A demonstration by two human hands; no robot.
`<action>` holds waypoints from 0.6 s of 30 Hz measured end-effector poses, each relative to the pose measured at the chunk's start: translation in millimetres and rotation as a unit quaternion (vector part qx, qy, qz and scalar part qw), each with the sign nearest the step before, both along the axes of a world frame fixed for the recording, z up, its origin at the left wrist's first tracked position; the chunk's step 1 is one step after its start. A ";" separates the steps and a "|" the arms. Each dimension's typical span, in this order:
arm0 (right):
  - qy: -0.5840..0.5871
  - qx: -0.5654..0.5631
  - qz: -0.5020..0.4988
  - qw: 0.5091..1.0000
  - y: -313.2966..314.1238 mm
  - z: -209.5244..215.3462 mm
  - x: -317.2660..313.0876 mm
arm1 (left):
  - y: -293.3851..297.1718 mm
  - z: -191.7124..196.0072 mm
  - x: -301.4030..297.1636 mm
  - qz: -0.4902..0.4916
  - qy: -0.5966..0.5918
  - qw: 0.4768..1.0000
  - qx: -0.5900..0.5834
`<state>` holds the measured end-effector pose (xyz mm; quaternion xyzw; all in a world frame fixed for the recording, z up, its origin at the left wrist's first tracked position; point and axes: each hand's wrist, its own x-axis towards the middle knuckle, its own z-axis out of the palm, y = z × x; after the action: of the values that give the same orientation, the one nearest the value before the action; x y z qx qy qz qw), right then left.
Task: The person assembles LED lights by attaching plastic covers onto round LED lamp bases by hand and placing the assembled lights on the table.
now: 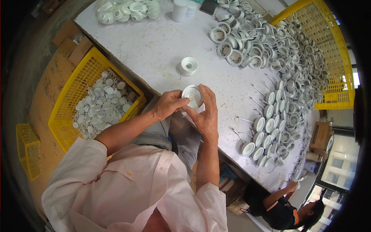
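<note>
Between my hands, near the table's front edge, is a white round downlight housing with a raised rim and a pale disc inside. My left hand grips its left side, thumb pressing on the inner part. The fingers of my right hand curl round the right rim, with the thumb at the lower edge. Just beyond my hands, a white ring-shaped piece with a hole in its middle stands on the white table.
Piled housings cover the right side, with rows of white-faced lights nearer. A yellow crate tips over the pile. At my left stands a yellow basket of small white discs. Bagged parts lie far left; a co-worker works lower right.
</note>
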<state>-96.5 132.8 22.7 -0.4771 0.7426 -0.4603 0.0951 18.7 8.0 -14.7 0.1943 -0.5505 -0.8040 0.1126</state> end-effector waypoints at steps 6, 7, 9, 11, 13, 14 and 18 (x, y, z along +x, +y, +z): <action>-0.228 -0.086 -0.089 0.966 19.6 -16.8 1.7 | 9.4 5.3 -5.4 0.024 -0.027 0.998 -0.059; -0.271 -0.038 -0.122 0.954 19.8 -18.1 0.6 | 10.0 5.8 -7.1 0.022 -0.040 0.995 -0.086; -0.305 -0.039 -0.150 0.940 18.0 -21.0 1.8 | 12.5 7.7 -10.1 0.019 -0.069 0.989 -0.127; -0.310 -0.041 -0.161 0.936 16.5 -25.1 2.9 | 15.9 6.3 -12.6 0.019 -0.098 0.981 -0.166; -0.314 -0.042 -0.171 0.933 17.1 -26.1 3.6 | 20.3 2.0 -17.4 0.046 -0.083 0.981 -0.168; -0.315 -0.043 -0.179 0.931 17.3 -24.5 3.7 | 20.5 1.8 -19.4 0.044 -0.083 0.981 -0.169; -0.295 -0.051 -0.206 0.932 20.2 -27.1 0.0 | 20.5 11.8 -27.2 0.014 -0.120 0.972 -0.200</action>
<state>-96.5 153.0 -4.3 -0.1611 0.7384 -0.6272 0.1880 -8.5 28.5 -2.9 0.2705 -0.7070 -0.6466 0.0940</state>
